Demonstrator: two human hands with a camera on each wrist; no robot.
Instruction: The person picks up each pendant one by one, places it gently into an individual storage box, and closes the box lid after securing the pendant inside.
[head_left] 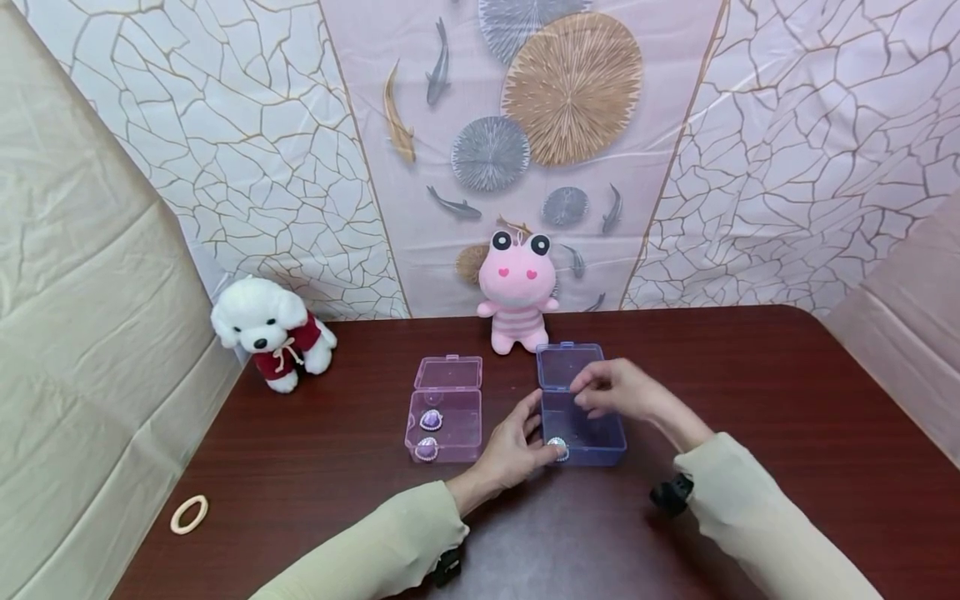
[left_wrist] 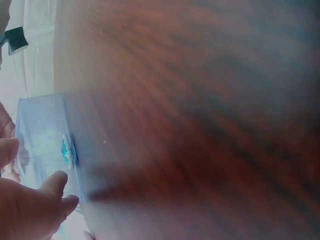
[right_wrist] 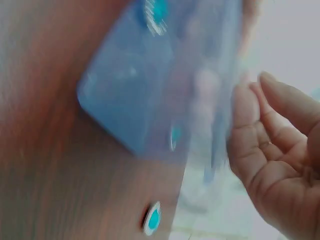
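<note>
A see-through blue box (head_left: 596, 457) stands with its lid raised at the back. My left hand (head_left: 510, 446) grips its left side, fingers toward the back and thumb at the front edge. By that thumb is a teal gem with a beaded white rim (head_left: 557, 447); it also shows in the left wrist view (left_wrist: 68, 151). Above the box's right part hovers my right hand (head_left: 618, 390), fingers loosely bent, nothing visible between them. The right wrist view, blurred, shows another teal gem (right_wrist: 153, 219) on the table outside the box; the head view does not show it.
Left of the blue box is an open pink box (head_left: 459, 455) with two purple gems (head_left: 431, 420). A pink plush toy (head_left: 517, 292) sits behind the boxes and a white plush dog (head_left: 262, 321) at the back left. A wooden-looking ring (head_left: 178, 518) lies near the left edge.
</note>
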